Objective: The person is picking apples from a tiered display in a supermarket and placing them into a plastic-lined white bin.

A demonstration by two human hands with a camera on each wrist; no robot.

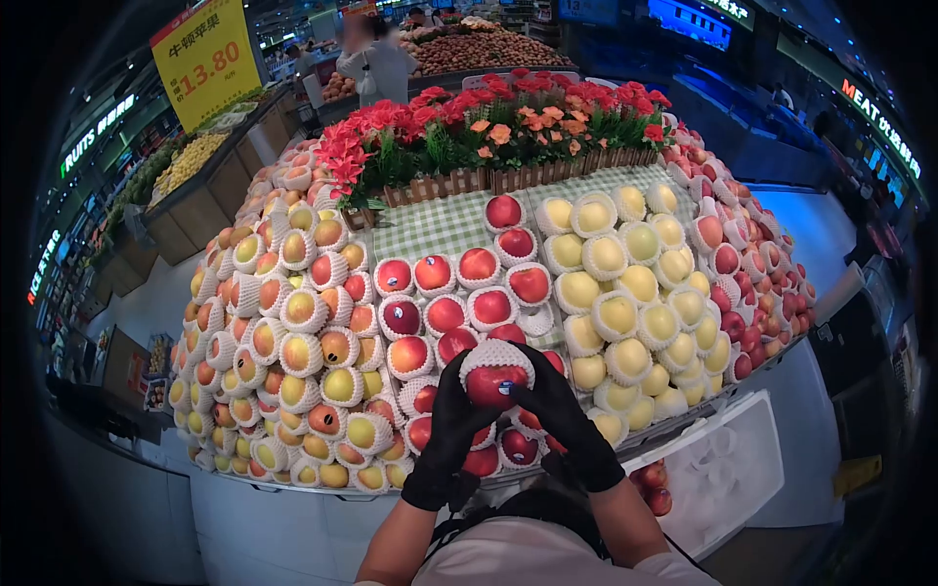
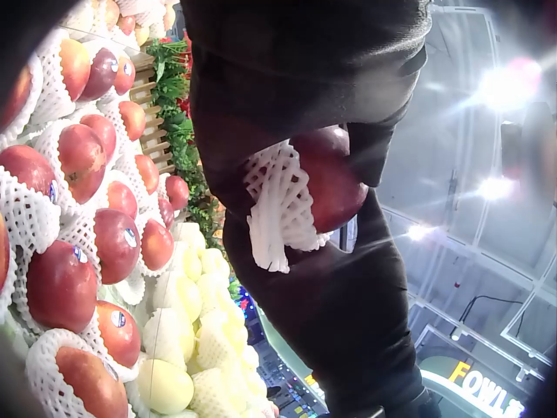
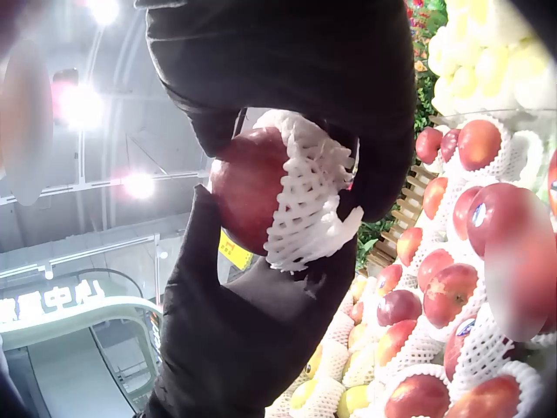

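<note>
A red apple (image 1: 495, 383) in a white foam net (image 1: 497, 355) is held up in front of the fruit display by both black-gloved hands. My left hand (image 1: 451, 430) grips its left side and my right hand (image 1: 564, 415) grips its right side. The left wrist view shows the apple (image 2: 335, 183) with its net (image 2: 280, 209) pushed partly back between the gloved fingers. In the right wrist view the apple (image 3: 251, 187) sits half out of the net (image 3: 311, 196). Red apples in nets (image 1: 445, 313) fill the display just behind it.
The mound also carries yellow-red apples (image 1: 293, 342) at left and pale yellow pears (image 1: 625, 293) at right. Fake flowers (image 1: 508, 122) top it. A price sign (image 1: 205, 59) hangs at upper left. A white foam tray (image 1: 718, 469) lies at lower right. A person (image 1: 376, 59) stands beyond.
</note>
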